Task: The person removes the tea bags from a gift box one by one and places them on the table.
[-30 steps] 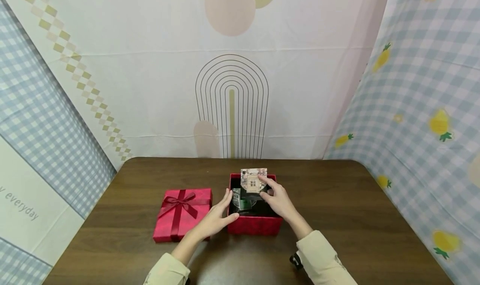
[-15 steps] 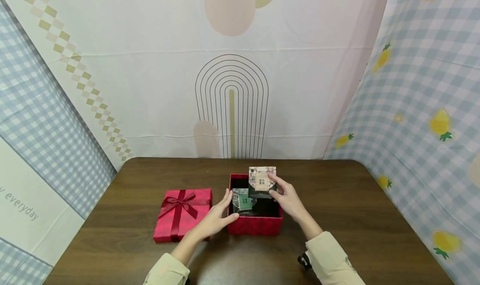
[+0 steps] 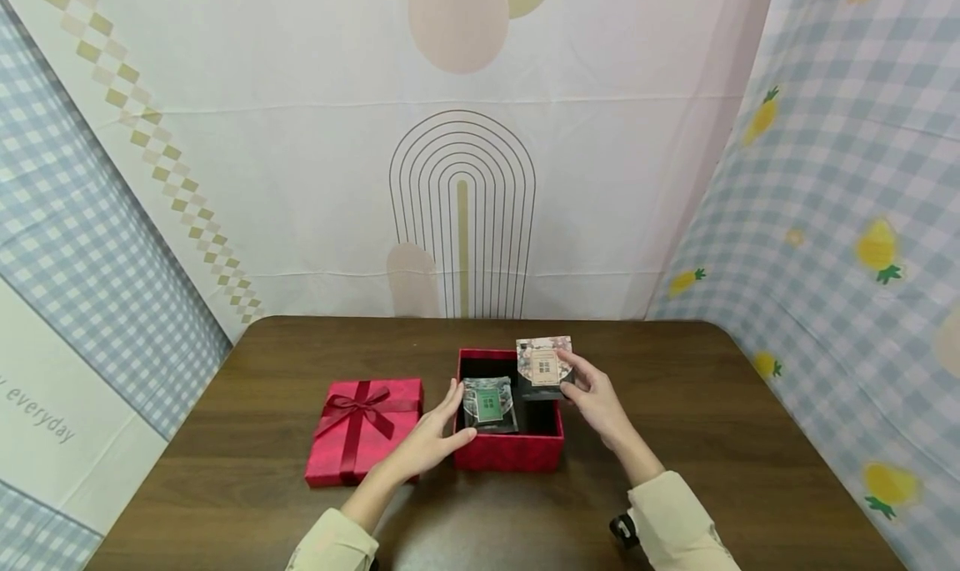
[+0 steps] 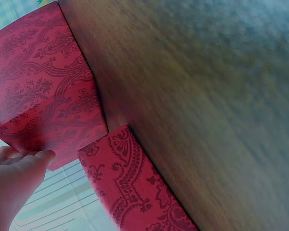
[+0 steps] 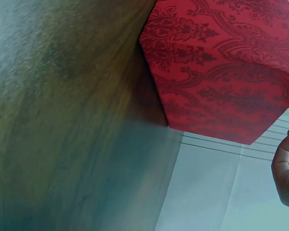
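Observation:
My right hand (image 3: 597, 400) pinches a flat square tea sachet (image 3: 544, 366), pale floral above and dark below, over the right side of an uncovered red gift box (image 3: 510, 453). Inside the box, at the left, lies a second tea sachet (image 3: 489, 404), dark with a green label. With straight fingers along the left wall and thumb near the front rim, my left hand (image 3: 426, 439) touches the box. In the left wrist view, fingertips lie at the top edge of the patterned box wall (image 4: 43, 86). Only curled fingers (image 5: 285, 161) show in the right wrist view, the sachet mostly out of frame.
Left of the box, the red lid (image 3: 375, 450) with a dark red ribbon bow lies on the brown wooden table (image 3: 225, 438). A patterned white cloth (image 3: 315, 179) hangs behind the table, with blue checked cloths at the sides.
My right hand has carried the floral sachet rightward across the box, uncovering more of the green-labelled sachet. The left hand and the lid have stayed in place.

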`<state>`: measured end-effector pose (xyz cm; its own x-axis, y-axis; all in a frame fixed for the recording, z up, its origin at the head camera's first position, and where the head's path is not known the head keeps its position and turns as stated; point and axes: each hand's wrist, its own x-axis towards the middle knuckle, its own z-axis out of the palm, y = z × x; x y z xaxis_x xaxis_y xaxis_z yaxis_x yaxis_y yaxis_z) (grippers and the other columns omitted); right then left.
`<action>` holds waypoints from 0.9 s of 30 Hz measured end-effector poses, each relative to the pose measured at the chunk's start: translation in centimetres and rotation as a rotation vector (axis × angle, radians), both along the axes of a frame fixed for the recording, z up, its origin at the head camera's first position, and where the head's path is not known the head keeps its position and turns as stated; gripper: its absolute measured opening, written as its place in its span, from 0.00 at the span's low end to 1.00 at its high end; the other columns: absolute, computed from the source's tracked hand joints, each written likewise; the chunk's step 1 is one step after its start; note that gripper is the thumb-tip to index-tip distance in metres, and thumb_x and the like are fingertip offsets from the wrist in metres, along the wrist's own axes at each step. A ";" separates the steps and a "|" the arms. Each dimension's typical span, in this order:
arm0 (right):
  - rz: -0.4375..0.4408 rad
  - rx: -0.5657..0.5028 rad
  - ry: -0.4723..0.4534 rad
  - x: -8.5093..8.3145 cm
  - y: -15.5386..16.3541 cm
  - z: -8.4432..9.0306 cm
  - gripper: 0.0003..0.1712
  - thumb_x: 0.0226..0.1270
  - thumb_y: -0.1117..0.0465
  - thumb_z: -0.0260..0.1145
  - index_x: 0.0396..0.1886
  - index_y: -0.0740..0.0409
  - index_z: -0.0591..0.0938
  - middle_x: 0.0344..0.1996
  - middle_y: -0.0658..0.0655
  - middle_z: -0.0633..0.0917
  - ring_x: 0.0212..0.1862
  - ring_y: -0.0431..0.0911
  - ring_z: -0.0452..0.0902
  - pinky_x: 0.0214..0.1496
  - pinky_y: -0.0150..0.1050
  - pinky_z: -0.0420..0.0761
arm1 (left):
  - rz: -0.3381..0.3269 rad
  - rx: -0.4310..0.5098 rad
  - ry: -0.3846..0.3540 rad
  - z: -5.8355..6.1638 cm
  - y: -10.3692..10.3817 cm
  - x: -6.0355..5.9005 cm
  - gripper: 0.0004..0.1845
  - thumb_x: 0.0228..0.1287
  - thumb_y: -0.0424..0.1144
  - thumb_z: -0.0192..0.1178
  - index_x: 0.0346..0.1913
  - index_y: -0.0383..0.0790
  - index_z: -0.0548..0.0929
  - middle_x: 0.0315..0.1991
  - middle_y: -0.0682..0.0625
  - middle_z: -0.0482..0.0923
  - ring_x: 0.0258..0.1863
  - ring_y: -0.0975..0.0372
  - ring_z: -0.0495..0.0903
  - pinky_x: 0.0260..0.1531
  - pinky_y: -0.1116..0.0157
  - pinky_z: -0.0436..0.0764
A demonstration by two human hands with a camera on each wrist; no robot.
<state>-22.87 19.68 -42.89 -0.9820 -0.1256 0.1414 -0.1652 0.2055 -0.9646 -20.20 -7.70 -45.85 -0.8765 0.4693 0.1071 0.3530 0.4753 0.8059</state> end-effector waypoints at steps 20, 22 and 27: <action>-0.145 -0.067 -0.064 -0.2 2.3 -1.0 0.28 0.60 0.77 0.53 0.63 0.66 0.66 0.60 0.67 0.69 0.31 0.31 0.72 0.32 0.31 0.74 | 0.006 0.009 0.008 0.0 0.0 0.0 0.38 0.64 0.41 0.56 0.70 0.34 0.49 0.71 0.36 0.39 0.67 0.44 0.52 0.61 0.45 0.55; -0.159 -0.060 -0.068 -0.2 2.5 -1.3 0.28 0.60 0.77 0.53 0.63 0.66 0.66 0.59 0.67 0.70 0.29 0.31 0.72 0.32 0.32 0.75 | 0.002 0.009 0.006 -0.1 0.0 0.0 0.39 0.64 0.43 0.56 0.70 0.34 0.48 0.71 0.36 0.39 0.67 0.45 0.51 0.61 0.46 0.55; -0.170 -0.040 -0.089 -0.4 3.1 -1.8 0.28 0.61 0.76 0.52 0.63 0.65 0.66 0.58 0.67 0.70 0.29 0.31 0.71 0.33 0.31 0.74 | -0.008 0.016 -0.009 -0.1 -0.1 0.0 0.40 0.63 0.46 0.56 0.71 0.35 0.48 0.71 0.37 0.38 0.67 0.46 0.50 0.62 0.46 0.55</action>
